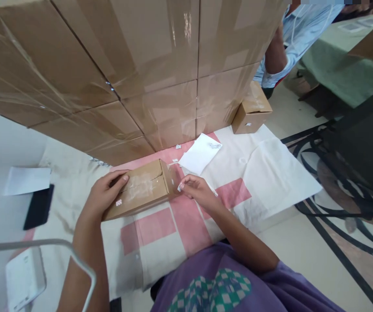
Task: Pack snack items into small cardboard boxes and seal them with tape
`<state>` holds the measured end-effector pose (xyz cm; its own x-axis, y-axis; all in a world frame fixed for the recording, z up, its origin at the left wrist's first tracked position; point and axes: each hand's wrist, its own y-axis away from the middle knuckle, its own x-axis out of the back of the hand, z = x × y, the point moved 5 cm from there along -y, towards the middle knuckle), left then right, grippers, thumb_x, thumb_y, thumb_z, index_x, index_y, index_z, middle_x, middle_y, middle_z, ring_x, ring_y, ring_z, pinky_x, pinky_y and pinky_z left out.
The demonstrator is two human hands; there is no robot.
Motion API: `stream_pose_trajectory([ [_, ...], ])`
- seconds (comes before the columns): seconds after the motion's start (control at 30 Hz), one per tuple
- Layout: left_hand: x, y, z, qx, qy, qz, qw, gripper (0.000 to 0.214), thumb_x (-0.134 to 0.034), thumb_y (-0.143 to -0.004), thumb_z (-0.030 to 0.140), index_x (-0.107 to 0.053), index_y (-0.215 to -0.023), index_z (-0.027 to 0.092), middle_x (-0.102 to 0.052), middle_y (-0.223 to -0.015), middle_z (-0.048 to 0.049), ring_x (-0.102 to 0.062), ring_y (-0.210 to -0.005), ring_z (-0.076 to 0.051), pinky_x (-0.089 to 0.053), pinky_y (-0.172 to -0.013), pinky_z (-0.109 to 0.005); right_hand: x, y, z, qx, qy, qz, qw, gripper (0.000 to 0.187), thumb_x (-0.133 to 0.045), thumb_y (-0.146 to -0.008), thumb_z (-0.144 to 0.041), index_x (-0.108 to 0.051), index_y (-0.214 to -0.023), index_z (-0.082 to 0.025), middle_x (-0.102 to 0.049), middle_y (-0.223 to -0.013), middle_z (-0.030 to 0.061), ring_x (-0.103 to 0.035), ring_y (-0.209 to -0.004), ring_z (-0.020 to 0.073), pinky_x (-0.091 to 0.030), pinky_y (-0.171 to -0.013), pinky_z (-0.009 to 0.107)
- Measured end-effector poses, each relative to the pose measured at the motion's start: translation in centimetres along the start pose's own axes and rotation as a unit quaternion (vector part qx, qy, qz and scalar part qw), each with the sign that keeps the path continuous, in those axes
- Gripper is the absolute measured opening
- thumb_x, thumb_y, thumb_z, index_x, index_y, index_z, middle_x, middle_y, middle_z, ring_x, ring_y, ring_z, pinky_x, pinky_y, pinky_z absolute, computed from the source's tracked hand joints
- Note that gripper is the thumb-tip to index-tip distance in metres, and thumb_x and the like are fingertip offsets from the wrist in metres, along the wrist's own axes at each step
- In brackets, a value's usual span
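Observation:
A small cardboard box [145, 184] with clear tape over its top seam lies on the pink and white cloth [193, 221]. My left hand [106, 193] grips the box's left end, thumb on top. A small printed label [118, 202] sits near the box's front left edge. Just off the box's right end, my right hand [197, 190] is closed in a pinch on a small, whitish, shiny piece [180, 187], perhaps tape or a sticker. Beyond that hand lies a white sheet of paper [201, 152] with a crumpled clear scrap on it.
Large taped cartons [160, 52] form a wall behind the cloth. Another small box [252, 108] stands at the back right, near a person in a blue sleeve [299, 39]. At left are a dark flat object [39, 207], a white device [25, 277] and a pale curved bar [43, 245].

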<state>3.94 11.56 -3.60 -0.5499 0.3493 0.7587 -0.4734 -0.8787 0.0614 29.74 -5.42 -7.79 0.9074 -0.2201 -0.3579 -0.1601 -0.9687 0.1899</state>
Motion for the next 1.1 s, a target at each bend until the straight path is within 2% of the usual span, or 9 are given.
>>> stream_pose_trajectory([
  [0.13,0.7,0.4,-1.2,0.0,0.05,0.008,0.999,0.044,-0.061,-0.087,0.058,-0.074,-0.112,0.024,-0.074,-0.124,-0.0049,-0.066,-0.114,-0.03,-0.051,-0.106,-0.043,-1.1,-0.4,1.0,-0.003,0.016,-0.033,0.999,0.044,-0.076,-0.078,-0.063,-0.059,-0.083,-0.023,-0.054,-0.075,-0.0021,-0.044,-0.061,0.0124,-0.037,-0.06,0.027],
  [0.23,0.9,0.5,-1.8,0.007,0.058,0.021,0.998,0.047,-0.062,-0.085,0.06,-0.074,-0.109,0.021,-0.074,-0.122,-0.0082,-0.066,-0.114,-0.031,-0.051,-0.107,-0.046,-1.4,-1.6,0.7,0.049,0.048,-0.053,0.996,0.05,-0.074,-0.077,-0.07,-0.059,-0.082,-0.022,-0.056,-0.091,0.0021,-0.055,-0.08,0.0169,-0.046,-0.078,0.032],
  [0.3,0.9,0.5,-1.9,0.008,0.056,0.026,0.998,0.05,-0.062,-0.084,0.061,-0.074,-0.108,0.019,-0.074,-0.122,-0.0102,-0.066,-0.113,-0.032,-0.05,-0.107,-0.046,-1.7,-2.3,0.7,0.073,0.073,-0.063,0.993,0.051,-0.072,-0.078,-0.07,-0.06,-0.082,-0.021,-0.055,-0.1,0.0046,-0.057,-0.092,0.0191,-0.046,-0.089,0.035],
  [0.47,0.7,0.5,-1.7,0.009,0.044,0.018,0.999,0.045,-0.061,-0.087,0.058,-0.073,-0.111,0.022,-0.073,-0.123,-0.0068,-0.066,-0.115,-0.029,-0.051,-0.105,-0.04,-2.0,-2.8,1.1,0.073,0.125,-0.061,0.988,0.039,-0.07,-0.083,-0.058,-0.06,-0.086,-0.02,-0.049,-0.105,0.0049,-0.053,-0.086,0.0165,-0.048,-0.085,0.034],
  [0.57,0.7,0.5,-1.4,-0.002,0.041,0.015,0.999,0.043,-0.06,-0.088,0.056,-0.073,-0.111,0.022,-0.073,-0.121,-0.0067,-0.066,-0.112,-0.028,-0.051,-0.103,-0.038,-1.3,-2.9,1.0,0.05,0.155,-0.053,0.985,0.039,-0.074,-0.082,-0.05,-0.06,-0.105,-0.021,-0.049,-0.123,0.0076,-0.054,-0.086,0.0148,-0.05,-0.084,0.034],
  [0.67,0.8,0.4,-1.4,-0.003,0.043,0.003,0.999,0.042,-0.06,-0.086,0.056,-0.074,-0.105,0.021,-0.074,-0.115,-0.0077,-0.067,-0.107,-0.028,-0.052,-0.098,-0.037,-1.4,-2.9,1.1,0.005,0.158,-0.129,0.979,0.07,-0.085,-0.074,-0.047,-0.052,-0.131,-0.025,-0.048,-0.138,0.0091,-0.058,-0.099,0.0185,-0.051,-0.089,0.036],
  [0.73,0.9,0.2,-1.5,0.002,0.039,-0.009,0.999,0.043,-0.059,-0.084,0.057,-0.074,-0.099,0.02,-0.074,-0.109,-0.0079,-0.068,-0.102,-0.028,-0.054,-0.095,-0.037,-1.9,-2.8,1.1,-0.008,0.167,-0.17,0.971,0.076,-0.089,-0.07,-0.048,-0.052,-0.131,-0.024,-0.055,-0.133,0.0079,-0.058,-0.11,0.0228,-0.05,-0.094,0.038],
  [0.93,1.7,-0.4,-2.4,0.011,0.028,-0.008,1.0,0.047,-0.054,-0.081,0.063,-0.072,-0.087,0.02,-0.074,-0.097,-0.0085,-0.068,-0.094,-0.028,-0.055,-0.088,-0.036,-3.9,-2.2,0.3,-0.016,0.221,-0.129,0.967,0.068,-0.091,-0.065,-0.052,-0.055,-0.114,-0.023,-0.057,-0.118,0.0047,-0.059,-0.107,0.0252,-0.048,-0.088,0.037],
  [1.1,1.6,-0.6,-2.7,0.002,0.01,-0.014,1.0,0.052,-0.048,-0.082,0.067,-0.071,-0.085,0.02,-0.074,-0.091,-0.0081,-0.066,-0.088,-0.027,-0.055,-0.082,-0.036,-4.8,-2.0,-0.2,-0.047,0.223,-0.153,0.962,0.069,-0.092,-0.062,-0.055,-0.049,-0.106,-0.023,-0.055,-0.111,0.0027,-0.058,-0.103,0.0249,-0.047,-0.078,0.032],
])
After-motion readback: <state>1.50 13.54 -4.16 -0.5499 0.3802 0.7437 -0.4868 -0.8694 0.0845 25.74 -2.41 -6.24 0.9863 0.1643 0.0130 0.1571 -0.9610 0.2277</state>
